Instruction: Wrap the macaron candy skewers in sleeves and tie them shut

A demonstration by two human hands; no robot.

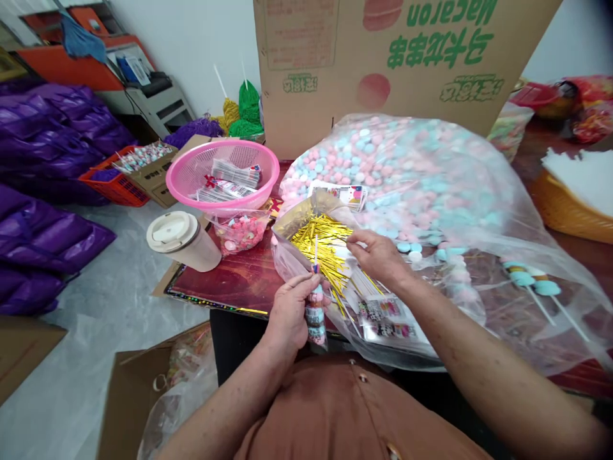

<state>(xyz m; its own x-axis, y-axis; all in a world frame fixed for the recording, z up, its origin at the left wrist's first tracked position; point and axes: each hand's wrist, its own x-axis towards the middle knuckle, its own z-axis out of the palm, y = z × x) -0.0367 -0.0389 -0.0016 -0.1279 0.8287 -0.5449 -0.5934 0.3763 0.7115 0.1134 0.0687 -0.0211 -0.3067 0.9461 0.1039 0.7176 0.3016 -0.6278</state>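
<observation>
I see the dark red table [234,281] crossing the middle of the frame, with a big cardboard carton [325,121], its Macaron print upside down, standing at upper center. Right of center, a huge clear plastic bag [507,185] of pink, blue and white candy discs [349,153] spreads over the tabletop. Glossy purple bundles [48,239] stack up at far left. My view also gets a pink mesh basket [175,182] with bundled printed wrappers [234,172], upper left of center, and a lidded cup [198,249] below it.

At center, an opened foil pouch [290,229] shows a heap of gold twist ties [318,233]. My right hand [378,254] is at their right edge, fingers bent; I can't tell whether its fingertips pinch a tie. My left hand [290,306], lower center, wraps its fingers around 1 bagged candy skewer [315,316], thumb near the bag's neck; the white stick points up in front of the ties. At right, 2 blue-topped skewers [522,276] lie near the clear bag's edge.
</observation>
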